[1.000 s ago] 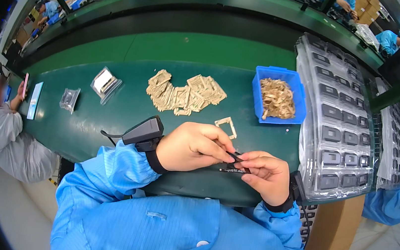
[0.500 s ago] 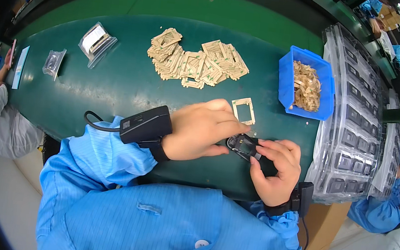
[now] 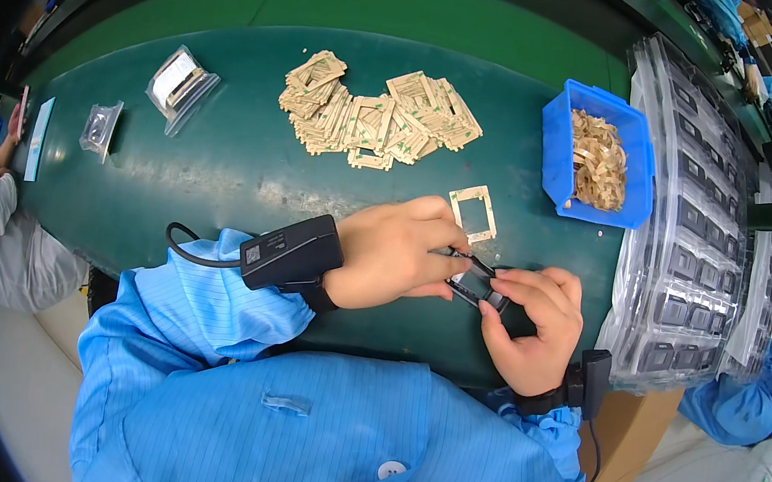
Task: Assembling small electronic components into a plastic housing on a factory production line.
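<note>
A small black plastic housing (image 3: 469, 290) with a window-like middle is held low over the table, between my two hands. My left hand (image 3: 394, 250) reaches across from the left with its fingers closed on the housing's left end, hiding that end. On the right end, my right hand (image 3: 538, 319) pinches the housing between thumb and fingers. Just beyond the fingers lies a single cream adhesive frame (image 3: 475, 215) with a square opening. Farther off, a fanned heap of similar frames (image 3: 369, 121) with green marks spreads over the green table.
A blue bin (image 3: 644, 181) of curled tan strips stands at the right, beside stacked clear trays (image 3: 685, 239) of dark parts. Two clear bags (image 3: 183, 88) with contents lie at the left. Other people sit at both sides; a cardboard box (image 3: 629, 435) is at lower right.
My left fingers have shifted slightly right and over the housing, covering more of its left end. The housing has tilted a little. My right hand keeps its pinch.
</note>
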